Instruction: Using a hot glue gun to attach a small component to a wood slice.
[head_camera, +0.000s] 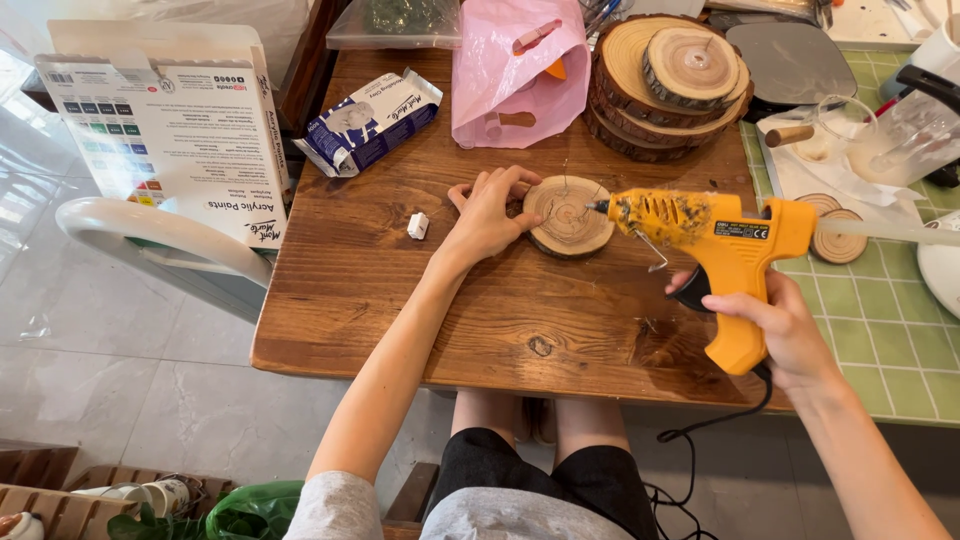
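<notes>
A round wood slice (568, 214) lies flat on the brown wooden table (480, 310). My left hand (487, 213) rests beside it, fingertips touching its left rim. My right hand (775, 325) grips the handle of a yellow hot glue gun (715, 240). The gun's nozzle points left and sits at the slice's right edge. A clear glue stick pokes out of the gun's back toward the right. A black cord hangs from the gun's handle below the table edge.
A stack of larger wood slices (668, 80) stands at the back. A pink bag (517, 70), a blue-white packet (368, 122) and a small white lump (418, 226) lie on the table. A paint-set box (165, 135) rests on a white chair. Green checked cloth (880, 320) covers the right.
</notes>
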